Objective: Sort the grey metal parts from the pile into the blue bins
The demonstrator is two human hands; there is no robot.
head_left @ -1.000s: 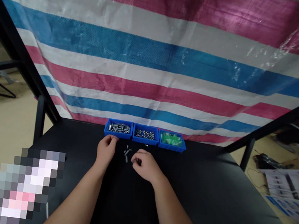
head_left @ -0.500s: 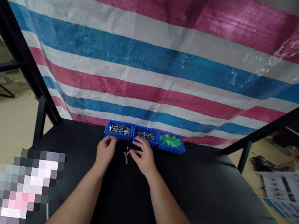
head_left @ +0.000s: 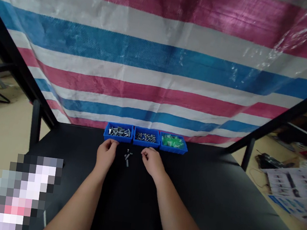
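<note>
Two bare forearms reach up from the bottom of the frame onto a black table [head_left: 203,188]. Left hand [head_left: 106,153], lower centre: fingers curled and held together, tips just in front of the left bin [head_left: 117,139]; contact with its wall cannot be told, and nothing is seen held. Right hand [head_left: 151,162], right of centre: fingers loosely curled and together, pointing left; nothing held can be made out. A small cluster of metal screws [head_left: 127,157] lies on the table between the hands, touching neither, just in front of the left and middle bins. Three blue bins stand side by side at the far table edge: the left one holds grey bolts [head_left: 119,131], the middle bin [head_left: 144,143] smaller metal parts [head_left: 145,137], the right bin [head_left: 172,149] green plastic parts [head_left: 172,141]. Behind, a pink, white and blue striped tarp [head_left: 160,56] fills the upper frame. Lower left, a pixelated object [head_left: 18,191]; far right, printed sheets [head_left: 292,188] on the floor
</note>
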